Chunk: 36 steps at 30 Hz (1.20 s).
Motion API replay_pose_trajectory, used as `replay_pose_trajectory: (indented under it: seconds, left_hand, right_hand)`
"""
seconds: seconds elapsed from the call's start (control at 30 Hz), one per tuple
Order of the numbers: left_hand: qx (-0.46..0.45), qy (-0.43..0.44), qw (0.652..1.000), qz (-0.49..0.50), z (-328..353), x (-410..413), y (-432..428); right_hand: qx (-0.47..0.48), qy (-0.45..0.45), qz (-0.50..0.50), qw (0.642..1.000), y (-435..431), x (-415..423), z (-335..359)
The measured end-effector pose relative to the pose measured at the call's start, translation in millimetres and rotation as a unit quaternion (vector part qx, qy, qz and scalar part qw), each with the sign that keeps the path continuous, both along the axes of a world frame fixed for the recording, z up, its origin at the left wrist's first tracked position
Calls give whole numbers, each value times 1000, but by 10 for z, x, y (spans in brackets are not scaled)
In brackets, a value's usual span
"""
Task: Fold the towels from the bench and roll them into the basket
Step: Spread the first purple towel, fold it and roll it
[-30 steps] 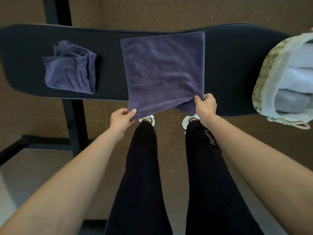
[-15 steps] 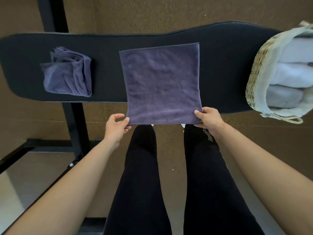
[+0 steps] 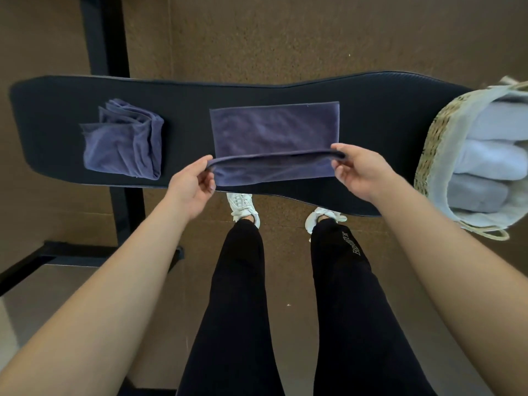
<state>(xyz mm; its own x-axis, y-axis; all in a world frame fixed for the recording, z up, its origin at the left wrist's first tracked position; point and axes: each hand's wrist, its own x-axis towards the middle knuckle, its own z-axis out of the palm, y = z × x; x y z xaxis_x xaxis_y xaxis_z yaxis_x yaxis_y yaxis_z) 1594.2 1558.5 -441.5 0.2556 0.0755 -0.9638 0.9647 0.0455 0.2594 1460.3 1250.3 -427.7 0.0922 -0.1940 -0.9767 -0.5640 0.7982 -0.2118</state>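
Observation:
A dark purple towel (image 3: 274, 130) lies on the middle of the black padded bench (image 3: 371, 110). Its near edge is lifted and folding back over the rest. My left hand (image 3: 193, 187) pinches the near left corner. The near right corner is pinched by my right hand (image 3: 357, 170). A second purple towel (image 3: 125, 148) lies loosely bunched on the bench's left part. At the right end stands a woven basket (image 3: 434, 147) with a pale liner, holding three rolled light towels (image 3: 491, 161).
The bench's black metal frame (image 3: 125, 218) stands below and behind it on the left, with a base bar along the floor. My legs and white shoes (image 3: 243, 207) are at the bench's near edge. Brown floor surrounds the bench.
Both hands have lifted the towel's near edge from below the bench edge and carried it away from me, over the towel. The view shifted, so the bench now sits lower in frame.

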Motion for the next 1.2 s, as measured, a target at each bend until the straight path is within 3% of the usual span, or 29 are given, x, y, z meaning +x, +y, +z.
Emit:
replay_pose_trajectory:
  seconds: [0.13,0.33,0.47,0.53,0.6,0.67,0.73,0.83,0.93,1.0,1.1,1.2]
  left_hand:
    - [-9,15,999,42,-165,297,-230]
    - [7,16,998,57,-295,649,-543]
    - [50,-43,993,101,-341,713,-613]
    - [130,-141,981,13,-417,671,-599]
    - [211,-243,930,-176,-485,564,-567]
    - [205,-300,874,-323,-489,437,-574]
    - [163,-330,833,-412,-498,371,-618]
    - [90,-318,782,-529,-548,380,-766]
    - [19,-238,747,-621,-609,435,-913]
    - [-6,-214,753,-623,-582,461,-1003]
    - [35,-245,774,-583,-548,465,-1081]
    - [76,-292,759,-577,-519,424,-1109]
  right_hand:
    - [28,3,-100,995,-139,278,-139]
    - [23,12,-167,986,-264,580,-252]
    - [-84,7,-235,968,-277,642,-194]
    - [-227,52,-98,968,-256,608,-228]
    - [-328,61,79,939,-214,529,-301]
    - [-378,34,217,900,-188,457,-388]
    - [-391,-11,314,865,-170,430,-456]
    - [-315,-64,411,853,-132,517,-572]
    - [-269,-99,425,859,-112,635,-630]
    - [-309,-112,373,868,-151,679,-596]
    - [-361,-97,325,869,-206,693,-515]
    - [-412,-38,347,842,-208,634,-471]
